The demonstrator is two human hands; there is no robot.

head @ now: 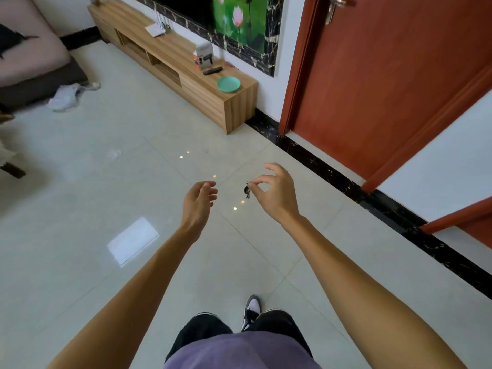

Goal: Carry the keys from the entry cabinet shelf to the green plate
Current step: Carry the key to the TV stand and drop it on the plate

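A small dark bunch of keys [247, 189] dangles from the pinched thumb and forefinger of my right hand [277, 194], held out over the tiled floor. My left hand [200, 201] hangs beside it, holding nothing, fingers loosely curled and apart. The green plate [228, 84] lies flat on the near end of a long low wooden cabinet [191, 86] against the wall, well ahead of both hands. The entry cabinet shelf is not in view.
On the wooden cabinet behind the plate lie a dark remote [212, 70] and a small box [203, 55]. A red-brown door [386, 75] stands at right. A sofa [32, 65] and a white bag [66, 95] sit at left. Pale floor tiles stretch between.
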